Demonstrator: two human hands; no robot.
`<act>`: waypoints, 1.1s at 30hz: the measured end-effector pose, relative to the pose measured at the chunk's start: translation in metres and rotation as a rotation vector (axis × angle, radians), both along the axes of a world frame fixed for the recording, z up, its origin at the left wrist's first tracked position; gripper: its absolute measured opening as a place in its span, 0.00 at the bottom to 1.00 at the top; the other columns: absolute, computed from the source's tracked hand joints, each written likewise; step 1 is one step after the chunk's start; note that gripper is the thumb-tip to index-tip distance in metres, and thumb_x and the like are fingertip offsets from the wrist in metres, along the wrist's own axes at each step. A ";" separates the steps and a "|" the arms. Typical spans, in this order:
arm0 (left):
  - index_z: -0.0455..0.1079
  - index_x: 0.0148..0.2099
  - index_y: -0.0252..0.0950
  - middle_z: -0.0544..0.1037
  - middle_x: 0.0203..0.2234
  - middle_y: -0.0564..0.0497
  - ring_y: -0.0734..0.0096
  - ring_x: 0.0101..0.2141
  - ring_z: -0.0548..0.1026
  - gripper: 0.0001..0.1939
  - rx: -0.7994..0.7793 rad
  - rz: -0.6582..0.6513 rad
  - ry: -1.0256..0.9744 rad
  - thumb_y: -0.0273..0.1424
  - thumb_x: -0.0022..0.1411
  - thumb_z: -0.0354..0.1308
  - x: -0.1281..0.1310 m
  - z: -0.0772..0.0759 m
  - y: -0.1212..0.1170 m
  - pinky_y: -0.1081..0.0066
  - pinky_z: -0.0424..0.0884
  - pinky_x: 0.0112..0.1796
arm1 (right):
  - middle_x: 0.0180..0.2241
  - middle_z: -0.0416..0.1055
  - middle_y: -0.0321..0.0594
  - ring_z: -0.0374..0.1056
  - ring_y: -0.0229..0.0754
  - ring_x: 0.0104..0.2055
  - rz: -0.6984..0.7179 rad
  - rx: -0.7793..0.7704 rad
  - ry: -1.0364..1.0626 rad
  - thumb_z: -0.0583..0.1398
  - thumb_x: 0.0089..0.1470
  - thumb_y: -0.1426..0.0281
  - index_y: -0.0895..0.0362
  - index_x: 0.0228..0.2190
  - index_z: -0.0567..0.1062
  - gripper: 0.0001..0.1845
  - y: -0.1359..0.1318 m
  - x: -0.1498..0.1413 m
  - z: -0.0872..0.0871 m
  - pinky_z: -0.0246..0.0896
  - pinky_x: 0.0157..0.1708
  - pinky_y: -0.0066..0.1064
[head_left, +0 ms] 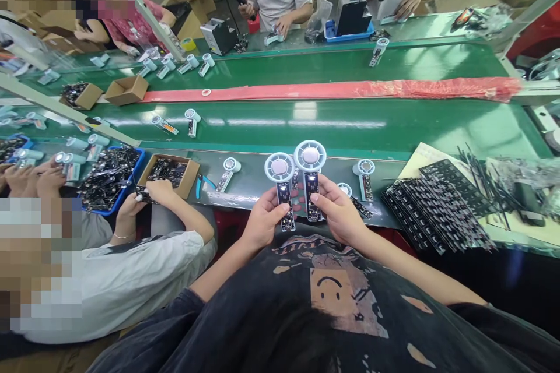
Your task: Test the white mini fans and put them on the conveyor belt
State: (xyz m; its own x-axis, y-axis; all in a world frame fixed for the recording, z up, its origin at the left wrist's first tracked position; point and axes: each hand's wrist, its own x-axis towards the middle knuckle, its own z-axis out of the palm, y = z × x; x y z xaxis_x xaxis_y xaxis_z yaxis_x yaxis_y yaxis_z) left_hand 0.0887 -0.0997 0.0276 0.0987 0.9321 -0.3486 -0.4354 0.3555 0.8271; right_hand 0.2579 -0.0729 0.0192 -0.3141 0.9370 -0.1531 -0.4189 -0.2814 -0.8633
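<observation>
My left hand (pixel 265 217) is closed round the handle of a light-blue handheld fan (pixel 279 168), its thumb on the dark circuit board in the handle. Beside it, my right hand (pixel 338 210) grips a second handheld fan (pixel 310 155) the same way, thumb across its board. Both fans stand upright, heads up, close together above the bench edge. Part of another light-blue piece shows between them, mostly hidden. Just right of my right hand lies a fan (pixel 345 189), partly covered by the hand. Farther right is another fan (pixel 365 178) with its board showing.
A stack of black circuit boards (pixel 433 210) lies at the right. On the left are a fan (pixel 227 173), blue cutters (pixel 205 184), a cardboard box (pixel 188 178) and a blue tray (pixel 139 164). A co-worker sits close at left. The green belt (pixel 262 122) runs ahead.
</observation>
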 end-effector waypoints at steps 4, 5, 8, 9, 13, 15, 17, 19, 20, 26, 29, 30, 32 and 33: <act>0.74 0.49 0.36 0.83 0.44 0.42 0.54 0.41 0.82 0.29 0.019 -0.013 -0.012 0.40 0.46 0.77 0.002 -0.004 0.002 0.62 0.79 0.40 | 0.48 0.78 0.41 0.72 0.51 0.53 -0.018 -0.005 -0.003 0.69 0.51 0.59 0.50 0.52 0.74 0.27 -0.001 0.001 0.000 0.66 0.58 0.49; 0.75 0.49 0.36 0.83 0.45 0.42 0.53 0.41 0.82 0.29 0.015 -0.019 -0.011 0.40 0.46 0.77 0.002 -0.005 0.003 0.61 0.79 0.41 | 0.48 0.78 0.41 0.73 0.51 0.53 -0.019 -0.005 -0.010 0.69 0.51 0.59 0.50 0.52 0.74 0.27 -0.001 0.002 0.000 0.67 0.57 0.50; 0.74 0.50 0.36 0.82 0.47 0.41 0.54 0.42 0.82 0.30 -0.007 -0.022 0.005 0.40 0.46 0.77 0.001 -0.008 0.004 0.58 0.79 0.45 | 0.48 0.78 0.42 0.73 0.51 0.53 -0.039 0.004 -0.036 0.70 0.51 0.59 0.50 0.53 0.74 0.28 -0.001 0.003 -0.001 0.66 0.58 0.50; 0.74 0.51 0.37 0.82 0.48 0.41 0.54 0.42 0.82 0.31 -0.014 -0.017 0.015 0.40 0.46 0.77 0.001 -0.008 0.004 0.58 0.79 0.45 | 0.49 0.78 0.42 0.72 0.51 0.54 -0.055 0.010 -0.038 0.70 0.51 0.59 0.50 0.52 0.74 0.28 -0.001 0.003 -0.001 0.65 0.60 0.50; 0.72 0.55 0.38 0.80 0.52 0.40 0.53 0.44 0.82 0.34 -0.013 -0.007 0.030 0.40 0.46 0.77 0.000 -0.007 0.005 0.57 0.79 0.46 | 0.53 0.76 0.41 0.68 0.51 0.59 -0.107 0.013 0.012 0.71 0.49 0.58 0.49 0.53 0.75 0.29 -0.001 0.003 -0.003 0.58 0.65 0.50; 0.73 0.55 0.38 0.79 0.52 0.40 0.52 0.45 0.82 0.35 0.002 -0.013 0.013 0.40 0.46 0.77 0.000 -0.005 0.005 0.56 0.79 0.47 | 0.55 0.75 0.41 0.67 0.51 0.61 -0.099 0.012 0.037 0.71 0.50 0.58 0.48 0.53 0.75 0.29 -0.001 0.003 -0.004 0.57 0.66 0.51; 0.73 0.54 0.38 0.79 0.52 0.40 0.50 0.46 0.81 0.34 0.018 -0.020 -0.002 0.40 0.45 0.78 0.001 -0.004 0.006 0.55 0.78 0.48 | 0.54 0.75 0.40 0.67 0.51 0.61 -0.089 0.015 0.048 0.71 0.50 0.58 0.47 0.53 0.76 0.29 -0.002 0.003 -0.004 0.56 0.66 0.52; 0.73 0.53 0.37 0.79 0.52 0.39 0.49 0.47 0.81 0.34 0.029 -0.023 -0.012 0.40 0.45 0.78 0.002 -0.004 0.006 0.54 0.78 0.49 | 0.53 0.76 0.40 0.68 0.51 0.60 -0.089 0.016 0.056 0.72 0.49 0.59 0.47 0.52 0.76 0.28 -0.002 0.003 -0.003 0.56 0.66 0.52; 0.74 0.53 0.37 0.79 0.52 0.39 0.49 0.47 0.81 0.33 0.034 -0.022 -0.015 0.39 0.46 0.78 0.002 -0.004 0.005 0.53 0.78 0.50 | 0.53 0.76 0.40 0.68 0.51 0.60 -0.089 0.014 0.060 0.73 0.48 0.59 0.47 0.52 0.76 0.29 -0.002 0.003 -0.003 0.57 0.66 0.52; 0.74 0.51 0.38 0.81 0.51 0.41 0.51 0.47 0.81 0.31 0.075 -0.016 -0.021 0.39 0.46 0.78 0.001 -0.006 0.005 0.54 0.77 0.51 | 0.54 0.75 0.39 0.68 0.51 0.60 -0.077 0.010 0.066 0.73 0.48 0.58 0.47 0.50 0.77 0.27 -0.001 0.000 -0.001 0.57 0.66 0.52; 0.74 0.52 0.37 0.81 0.50 0.40 0.51 0.48 0.81 0.31 0.100 -0.023 -0.005 0.39 0.47 0.77 0.001 -0.005 0.004 0.53 0.76 0.53 | 0.53 0.76 0.39 0.69 0.50 0.59 -0.078 0.022 0.075 0.73 0.48 0.58 0.47 0.49 0.77 0.26 -0.002 -0.002 0.000 0.57 0.66 0.52; 0.74 0.52 0.37 0.81 0.50 0.40 0.51 0.48 0.80 0.31 0.106 -0.022 0.000 0.39 0.47 0.77 0.001 -0.005 0.004 0.53 0.75 0.54 | 0.52 0.76 0.38 0.69 0.50 0.58 -0.080 0.019 0.081 0.73 0.48 0.59 0.47 0.49 0.77 0.26 -0.002 -0.002 0.001 0.57 0.66 0.51; 0.74 0.53 0.37 0.81 0.49 0.41 0.52 0.49 0.80 0.31 0.113 -0.022 0.005 0.39 0.48 0.76 0.000 -0.004 0.003 0.54 0.75 0.54 | 0.51 0.77 0.38 0.70 0.50 0.57 -0.083 0.003 0.089 0.73 0.47 0.59 0.47 0.48 0.77 0.26 -0.003 -0.002 0.002 0.58 0.65 0.51; 0.74 0.52 0.37 0.82 0.49 0.41 0.52 0.49 0.80 0.30 0.113 -0.025 0.007 0.40 0.48 0.76 0.000 -0.005 0.003 0.54 0.75 0.54 | 0.50 0.78 0.38 0.71 0.50 0.57 -0.084 -0.005 0.089 0.74 0.47 0.59 0.47 0.48 0.78 0.26 -0.003 -0.003 0.002 0.59 0.65 0.51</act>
